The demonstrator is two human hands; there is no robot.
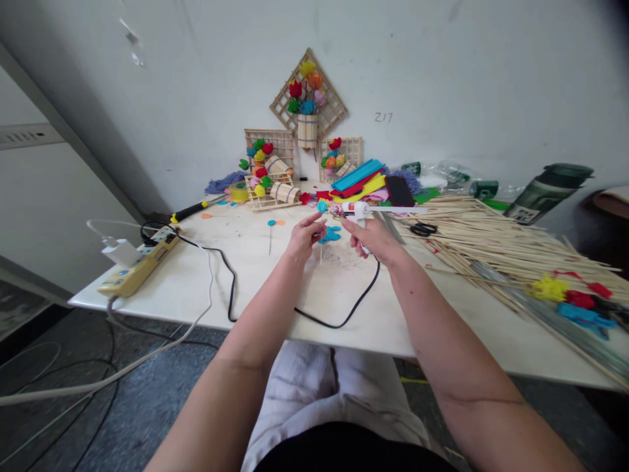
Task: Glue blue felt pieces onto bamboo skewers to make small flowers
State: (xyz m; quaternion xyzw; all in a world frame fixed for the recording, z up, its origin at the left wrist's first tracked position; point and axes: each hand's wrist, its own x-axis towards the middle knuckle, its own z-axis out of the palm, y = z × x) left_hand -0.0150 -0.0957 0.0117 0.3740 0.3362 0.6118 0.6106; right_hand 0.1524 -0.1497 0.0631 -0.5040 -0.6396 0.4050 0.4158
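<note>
My left hand pinches a thin wooden stick that stands upright and carries a small blue foam disc at its top. Close to its right, my right hand is wrapped round the handle of a white hot glue gun, whose nozzle points left at the blue disc. The gun's black cable loops over the white table toward me. Blue foam cut-outs lie on the table just behind the stick.
A yellow power strip with plugs sits at the left edge. A big pile of wooden sticks and black scissors lie to the right. Coloured foam sheets, a dark phone and lattice flower crafts stand against the wall.
</note>
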